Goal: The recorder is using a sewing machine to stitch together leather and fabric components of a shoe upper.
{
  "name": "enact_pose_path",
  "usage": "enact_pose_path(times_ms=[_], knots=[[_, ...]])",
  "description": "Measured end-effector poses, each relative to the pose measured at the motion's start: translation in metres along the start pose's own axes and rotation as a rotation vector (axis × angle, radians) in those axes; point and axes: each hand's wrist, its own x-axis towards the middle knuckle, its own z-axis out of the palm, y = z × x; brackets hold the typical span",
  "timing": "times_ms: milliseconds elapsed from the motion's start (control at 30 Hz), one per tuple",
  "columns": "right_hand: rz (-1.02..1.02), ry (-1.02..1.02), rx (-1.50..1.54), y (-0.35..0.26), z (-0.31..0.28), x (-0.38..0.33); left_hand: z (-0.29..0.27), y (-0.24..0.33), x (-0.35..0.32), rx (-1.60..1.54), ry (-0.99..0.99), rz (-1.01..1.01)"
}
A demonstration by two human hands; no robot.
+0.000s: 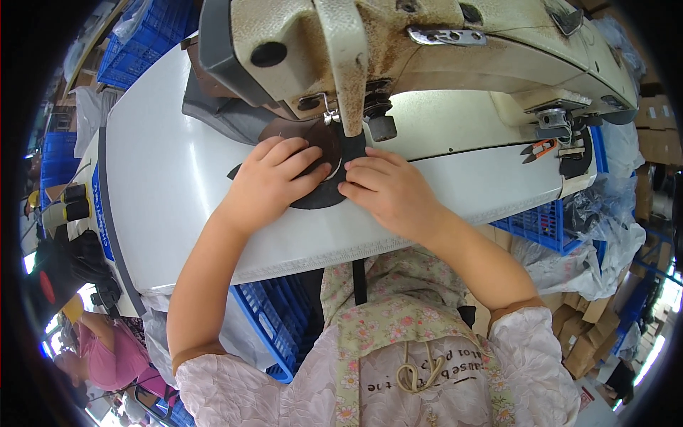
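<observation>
Sewing machine [427, 78], beige and stained, stands on a pale table [163, 213] in front of the seated worker. Dark piece [316, 199], brown and black, lies flat on the table, partly beneath the machine's head. Left hand [267, 183]: palm down on the piece's left part, fingers bent and slightly spread, thumb reaching toward the right hand. Right hand [395, 191]: fingers close together, tips on the piece's black right edge; from where I stand, cannot tell whether they pinch it or only press. Hands near each other, not touching. Grey cloth [210, 114] lies behind the left hand. Orange-handled snips [541, 150] rest toward the table's right end. Blue crate [537, 226] below that end.
</observation>
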Motion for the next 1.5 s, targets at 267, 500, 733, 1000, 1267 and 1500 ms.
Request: enact_pose_path(times_ms=[267, 500, 733, 1000, 1267, 1500], knots=[[0.006, 0.001, -0.016, 0.001, 0.002, 0.001, 0.002, 0.004, 0.0, 0.005, 0.019, -0.06], [-0.003, 0.023, -0.018, 0.004, 0.006, 0.011, 0.0, -0.003, 0.004, 0.065, 0.059, -0.084], [0.043, 0.041, -0.074, 0.014, 0.01, 0.016, 0.005, -0.009, 0.007, 0.038, 0.045, -0.138], [0.062, -0.01, -0.163, 0.013, 0.007, 0.02, -0.001, -0.018, 0.007, 0.007, 0.044, -0.126], [0.012, 0.017, -0.155, -0.014, 0.019, 0.017, -0.009, -0.03, 0.006, -0.075, 0.042, -0.02], [0.038, 0.068, -0.13, -0.018, 0.025, 0.011, -0.001, -0.025, 0.004, 0.042, 0.078, -0.013]])
